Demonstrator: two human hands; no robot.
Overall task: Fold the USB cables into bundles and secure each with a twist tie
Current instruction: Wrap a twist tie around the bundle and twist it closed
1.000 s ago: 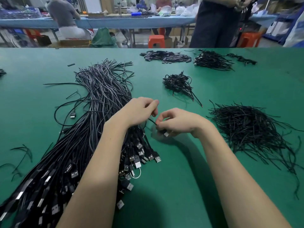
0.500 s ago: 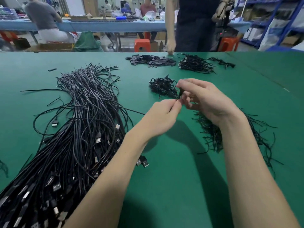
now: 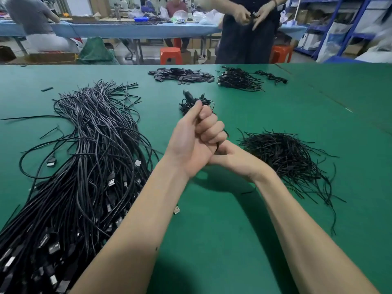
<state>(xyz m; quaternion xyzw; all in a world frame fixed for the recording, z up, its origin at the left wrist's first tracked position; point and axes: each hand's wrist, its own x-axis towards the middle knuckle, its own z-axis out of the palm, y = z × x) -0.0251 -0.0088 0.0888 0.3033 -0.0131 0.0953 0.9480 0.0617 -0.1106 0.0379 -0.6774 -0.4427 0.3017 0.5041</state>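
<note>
My left hand is raised over the middle of the green table, its fingers curled in a fist round a folded black USB cable bundle, thumb pointing up. A blurred cable end pokes out above the fist. Tucked under and behind it, my right hand pinches the dark lower end of the same bundle; most of its fingers are hidden. To the left lies a big heap of loose USB cables. Black twist ties are piled on the right.
A small heap of tied bundles lies just beyond my hands. At the far edge sit flat black parts and more short cables. A person stands there handling something. One loose plug lies by my left forearm.
My hands rose from the table and came together. The left hand went from pinching to a full fist round the bundle, and the right hand slid under it. The camera tilted up.
</note>
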